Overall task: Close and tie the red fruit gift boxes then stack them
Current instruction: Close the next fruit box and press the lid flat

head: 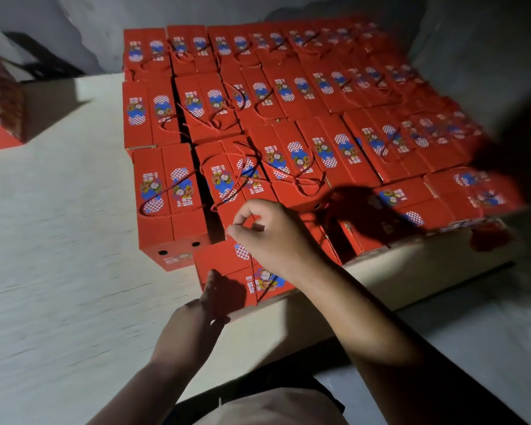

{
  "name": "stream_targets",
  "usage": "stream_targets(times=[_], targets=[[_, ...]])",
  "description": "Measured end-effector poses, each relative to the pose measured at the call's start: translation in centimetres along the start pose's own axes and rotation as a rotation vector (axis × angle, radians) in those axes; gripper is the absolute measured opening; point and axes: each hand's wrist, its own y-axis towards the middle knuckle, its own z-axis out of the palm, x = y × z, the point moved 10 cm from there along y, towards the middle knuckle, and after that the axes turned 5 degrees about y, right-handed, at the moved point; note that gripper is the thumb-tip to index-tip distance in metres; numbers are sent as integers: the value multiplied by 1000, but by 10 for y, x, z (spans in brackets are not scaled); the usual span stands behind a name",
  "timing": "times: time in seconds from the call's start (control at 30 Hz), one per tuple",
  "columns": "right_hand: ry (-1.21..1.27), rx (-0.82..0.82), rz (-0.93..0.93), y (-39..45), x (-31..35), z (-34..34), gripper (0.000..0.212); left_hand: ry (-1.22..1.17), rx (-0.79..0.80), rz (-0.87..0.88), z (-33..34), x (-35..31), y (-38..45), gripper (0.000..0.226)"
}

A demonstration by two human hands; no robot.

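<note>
Right hand [273,237] pinches thin red twisted cord [252,271] above nearest red printed cardboard gift box [227,268], at front of big box stack. Left hand [209,302] fingers flat vs. its near side.

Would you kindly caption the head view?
Right hand pinches red cord above nearest gift box; left hand steadies it.

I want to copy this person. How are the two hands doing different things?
The right hand is raised over the nearest red box with fingers curled, seemingly pinching its red cord; the left hand sits lower, fingers straight, pressing the box's near side. Both work on the same box.
</note>
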Motion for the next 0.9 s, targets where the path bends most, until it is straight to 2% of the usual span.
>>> stream_targets(times=[0.33, 0.47, 0.53, 0.63, 0.7, 0.8, 0.9], targets=[[-49, 45, -4, 10, -26, -22, 18, -11, 45, -43, 22, -23, 23, 107], [-175, 70, -4, 10, -28, -21, 14, -36, 60, -29, 22, -22, 22, 106], [-300, 101, -25, 12, -27, -16, 21, -58, 58, -21, 17, -21, 21, 106], [-526, 135, -51, 16, -20, -1, 40, -70, 62, -25, 6, -9, 17, 108], [-643, 107, -60, 18, -9, 10, 45, -72, 31, -31, -5, 3, 12, 105], [-604, 109, -115, 22, 13, 39, 44, -89, -11, -74, -23, 28, 6, 99], [-526, 179, -196, 26, 41, 89, 42, -106, -38, -152, -44, 70, -6, 95]])
